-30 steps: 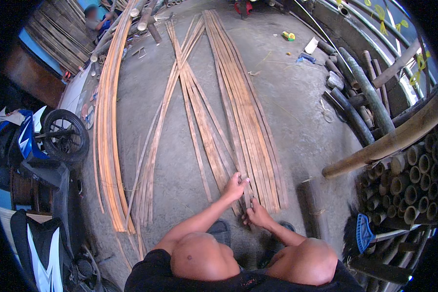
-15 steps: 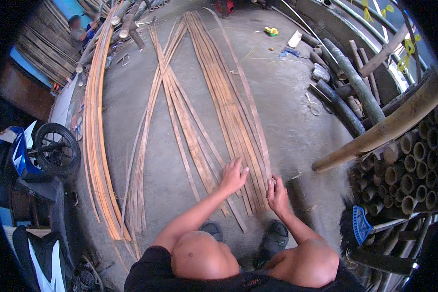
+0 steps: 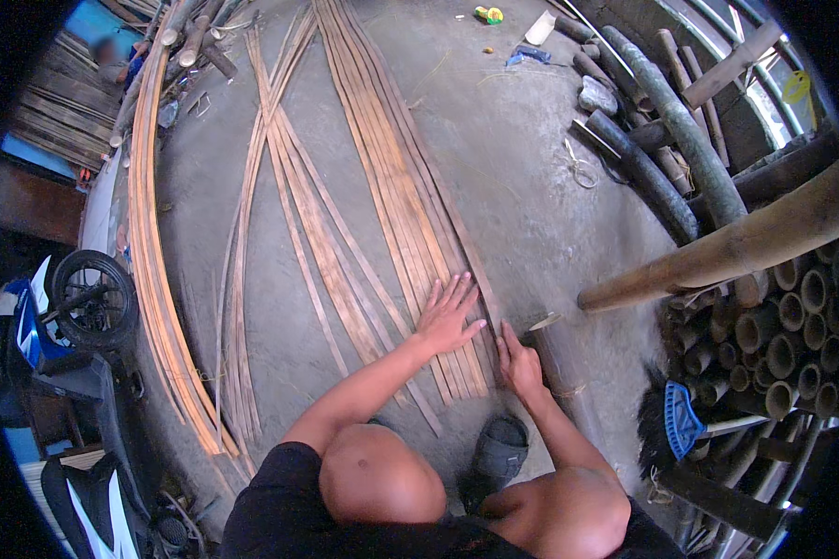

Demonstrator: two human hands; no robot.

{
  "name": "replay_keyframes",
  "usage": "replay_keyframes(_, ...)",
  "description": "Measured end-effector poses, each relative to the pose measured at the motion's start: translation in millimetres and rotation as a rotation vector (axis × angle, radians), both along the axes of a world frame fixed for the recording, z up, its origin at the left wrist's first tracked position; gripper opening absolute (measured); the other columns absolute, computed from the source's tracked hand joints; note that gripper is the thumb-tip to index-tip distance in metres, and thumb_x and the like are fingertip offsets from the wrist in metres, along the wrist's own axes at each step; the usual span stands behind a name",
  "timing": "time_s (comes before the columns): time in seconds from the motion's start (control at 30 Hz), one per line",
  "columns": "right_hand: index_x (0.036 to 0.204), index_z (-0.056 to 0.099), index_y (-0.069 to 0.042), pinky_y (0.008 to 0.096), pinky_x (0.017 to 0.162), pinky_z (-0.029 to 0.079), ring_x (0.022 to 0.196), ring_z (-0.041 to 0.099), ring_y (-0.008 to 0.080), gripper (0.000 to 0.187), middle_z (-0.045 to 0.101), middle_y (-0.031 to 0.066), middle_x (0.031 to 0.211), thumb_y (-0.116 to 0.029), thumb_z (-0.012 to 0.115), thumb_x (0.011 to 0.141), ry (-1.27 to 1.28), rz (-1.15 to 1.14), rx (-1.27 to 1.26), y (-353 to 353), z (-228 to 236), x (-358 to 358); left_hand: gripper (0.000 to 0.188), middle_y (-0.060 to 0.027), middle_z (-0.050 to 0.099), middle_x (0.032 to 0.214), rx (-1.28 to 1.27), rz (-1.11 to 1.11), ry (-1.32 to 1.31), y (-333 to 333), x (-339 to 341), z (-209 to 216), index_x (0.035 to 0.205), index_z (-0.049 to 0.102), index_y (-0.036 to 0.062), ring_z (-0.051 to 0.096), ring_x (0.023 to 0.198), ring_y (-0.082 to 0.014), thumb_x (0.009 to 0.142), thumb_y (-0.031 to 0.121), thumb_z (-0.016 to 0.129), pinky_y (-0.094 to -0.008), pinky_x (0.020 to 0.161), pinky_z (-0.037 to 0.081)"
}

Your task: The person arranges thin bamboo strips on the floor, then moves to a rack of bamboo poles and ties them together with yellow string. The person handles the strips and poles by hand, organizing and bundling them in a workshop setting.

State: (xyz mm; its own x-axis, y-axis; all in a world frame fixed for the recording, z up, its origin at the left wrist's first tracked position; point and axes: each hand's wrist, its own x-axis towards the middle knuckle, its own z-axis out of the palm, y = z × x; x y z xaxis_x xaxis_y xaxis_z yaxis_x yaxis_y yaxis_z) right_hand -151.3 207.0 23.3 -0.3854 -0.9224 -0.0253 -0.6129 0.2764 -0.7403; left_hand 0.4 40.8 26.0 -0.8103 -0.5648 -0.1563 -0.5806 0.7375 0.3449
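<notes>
Head view: both hands on bamboo strips

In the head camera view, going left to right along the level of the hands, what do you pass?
Wheel → curved strip bundle → thin loose strips → left hand, flat on the strips → right hand → short bamboo piece → blue brush → stacked bamboo tubes.

yellow round sign | upper right, on railing; no packages, no screens
</notes>
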Motion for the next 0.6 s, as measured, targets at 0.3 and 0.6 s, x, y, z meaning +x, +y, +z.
replay_keyframes(0.3, 0.142, 0.056, -0.009, 0.0535, 0.062, 0.053, 0.068, 0.068, 0.0448, 0.045, 0.065, 0.0323, 0.079, -0.029, 0.058, 0.101, 0.097, 0.162, 0.242, -11, 7, -7, 0.08, -0.0186, 0.022, 0.166, -0.082, 0.036, 0.101, 5, 9, -3, 0.155, 0.035, 0.004, 0.019, 0.154, -0.0373, 0.097, 0.056, 0.053, -0.0579, 0.124, 0.01)
replay_keyframes(0.6, 0.154, 0.042, -0.019, 0.0516, 0.068, 0.058, 0.078, 0.068, 0.0464, 0.059, 0.061, 0.0315, 0.107, -0.028, 0.061, 0.098, 0.273, 0.139, 0.328, -10, 25, 7, 0.059, -0.017, 0.043, 0.155, -0.056, 0.1, 0.269, 6, 18, -12, 0.142, 0.052, 0.0023, 0.036, 0.147, -0.0363, 0.098, 0.042, 0.057, -0.057, 0.122, 0.02)
